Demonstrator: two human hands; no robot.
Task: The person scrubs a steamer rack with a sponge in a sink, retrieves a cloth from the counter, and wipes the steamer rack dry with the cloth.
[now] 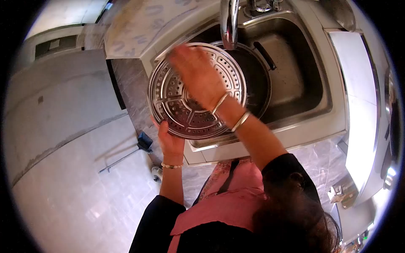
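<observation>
A round metal steamer tray (179,111) with many holes is held tilted over the left part of the sink. My left hand (170,141) grips its lower left rim, thumb on the upper face. Across the tray's upper face lies my right hand (196,78), its fingers blurred near the far rim. Whether anything is under those fingers is hidden. Partly behind the tray, a dark round pan (255,84) with a black handle (265,55) sits in the sink (291,63).
The faucet (229,25) hangs over the sink, close to the tray's far rim. A pale counter edge (253,147) runs in front of me. On the floor to the left lies a long-handled tool with a dark head (144,141). A bright white panel (358,105) stands right of the sink.
</observation>
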